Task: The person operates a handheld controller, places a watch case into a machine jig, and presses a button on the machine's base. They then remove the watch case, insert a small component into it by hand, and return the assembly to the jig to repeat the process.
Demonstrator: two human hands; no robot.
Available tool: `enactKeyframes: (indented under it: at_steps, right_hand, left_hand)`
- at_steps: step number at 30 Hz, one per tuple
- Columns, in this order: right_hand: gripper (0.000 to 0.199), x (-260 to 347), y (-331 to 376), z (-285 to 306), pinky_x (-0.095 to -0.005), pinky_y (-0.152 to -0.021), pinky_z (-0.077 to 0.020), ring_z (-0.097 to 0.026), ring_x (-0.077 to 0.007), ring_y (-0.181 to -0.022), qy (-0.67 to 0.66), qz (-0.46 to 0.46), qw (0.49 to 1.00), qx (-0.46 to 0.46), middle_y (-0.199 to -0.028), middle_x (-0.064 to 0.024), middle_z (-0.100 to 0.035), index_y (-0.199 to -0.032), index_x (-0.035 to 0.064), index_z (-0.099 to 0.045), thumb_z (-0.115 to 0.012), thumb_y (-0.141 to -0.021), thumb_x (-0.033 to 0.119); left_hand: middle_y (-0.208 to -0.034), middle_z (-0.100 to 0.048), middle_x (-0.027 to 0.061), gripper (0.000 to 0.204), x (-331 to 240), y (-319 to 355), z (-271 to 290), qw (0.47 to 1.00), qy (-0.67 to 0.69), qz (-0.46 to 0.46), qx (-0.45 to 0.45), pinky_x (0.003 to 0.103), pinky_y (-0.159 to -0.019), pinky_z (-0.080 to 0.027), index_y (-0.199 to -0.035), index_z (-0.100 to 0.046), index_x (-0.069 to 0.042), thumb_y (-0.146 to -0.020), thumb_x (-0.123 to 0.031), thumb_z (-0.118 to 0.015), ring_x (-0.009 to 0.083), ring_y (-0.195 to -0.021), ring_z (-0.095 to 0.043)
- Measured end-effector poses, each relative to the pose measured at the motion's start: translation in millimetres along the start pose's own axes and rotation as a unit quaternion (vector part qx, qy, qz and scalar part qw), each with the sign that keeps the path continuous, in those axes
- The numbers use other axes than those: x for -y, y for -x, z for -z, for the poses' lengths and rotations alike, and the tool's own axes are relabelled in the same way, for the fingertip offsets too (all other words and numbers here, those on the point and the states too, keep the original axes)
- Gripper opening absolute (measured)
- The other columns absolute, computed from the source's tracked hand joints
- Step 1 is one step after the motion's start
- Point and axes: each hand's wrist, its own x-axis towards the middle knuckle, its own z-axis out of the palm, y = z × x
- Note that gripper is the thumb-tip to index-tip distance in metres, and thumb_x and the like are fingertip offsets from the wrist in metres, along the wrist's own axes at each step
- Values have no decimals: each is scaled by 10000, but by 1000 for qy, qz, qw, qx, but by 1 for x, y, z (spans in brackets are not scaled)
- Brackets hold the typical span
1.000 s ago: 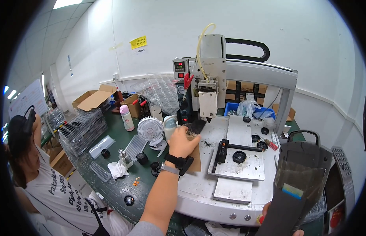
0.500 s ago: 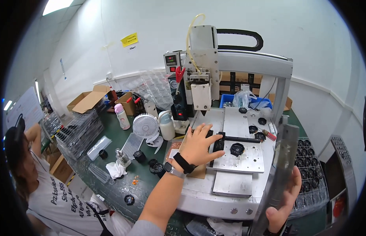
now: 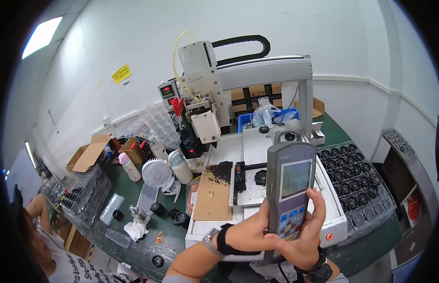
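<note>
A grey handheld control pendant (image 3: 273,188) with a screen and a coloured keypad stands upright before me. Around its lower left side my left hand (image 3: 250,235) is closed, its thumb across the lower keypad; part of its fingers is hidden behind the pendant. My right hand (image 3: 302,250) grips the lower right side, fingers up along the edge. Beyond the pendant is a gantry machine, its white head (image 3: 206,126) over the bed. A black round part (image 3: 260,178) lies on the metal plate beside a black clamp bar (image 3: 239,176).
Left of the plate lies brown cardboard (image 3: 214,207) with black residue. A white fan (image 3: 157,172), a bottle (image 3: 181,167) and loose black parts stand on the green table. Trays of black round parts (image 3: 347,179) lie at right. Another person (image 3: 54,250) sits at far left.
My left hand has left the clamp bar on the machine and taken hold of the pendant. The pendant has turned its screen toward me and moved left in the picture. The view has shifted.
</note>
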Motion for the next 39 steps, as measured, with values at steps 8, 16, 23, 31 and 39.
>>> enactKeyframes:
  at_steps: [8,16,23,31,39]
  right_hand:
    - [919,-8,-15,6,-391,-1094,-186,-206,-322,-1359,-104,-23,994,19,-1436,-249,-188,-1399,-66,-79,-707,-743,82]
    - [651,-1,-19,18,-313,-950,-391,-441,-209,-1199,-225,-139,962,-60,-1337,-201,-375,-1370,-73,-204,-531,-807,-50]
    - [522,6,-13,22,-308,-944,-391,-502,-175,-1100,-330,-198,923,-3,-1209,-163,-507,-1301,-81,-315,-510,-829,23]
    - [653,0,-17,18,-330,-960,-369,-463,-179,-1129,-299,-221,927,46,-1258,-167,-429,-1339,-52,-192,-564,-805,11]
    - [875,4,-22,16,-322,-896,-428,-484,-177,-1097,-238,-214,943,90,-1196,-137,-442,-1338,-18,-144,-712,-673,-16]
  left_hand:
    - [-1405,-222,166,741,21,-2,-6,996,43,1,-75,344,-1055,-241,-1403,7,7,-911,-181,-513,234,-1296,-272]
    - [-1425,-250,121,648,23,2,-3,968,242,44,-47,349,-1061,-231,-1421,-26,-36,-930,-90,-445,188,-1307,-260]
    - [-1417,-261,133,646,17,5,-5,976,216,37,-8,358,-1060,-222,-1410,-39,-3,-929,-121,-454,189,-1296,-264]
    - [-1359,-344,136,576,15,2,9,981,171,95,11,328,-1041,-256,-1383,-133,35,-937,-149,-449,176,-1243,-322]
    - [-1350,-357,140,530,13,1,5,982,173,70,-22,334,-1037,-268,-1368,-187,44,-937,-133,-441,188,-1236,-336]
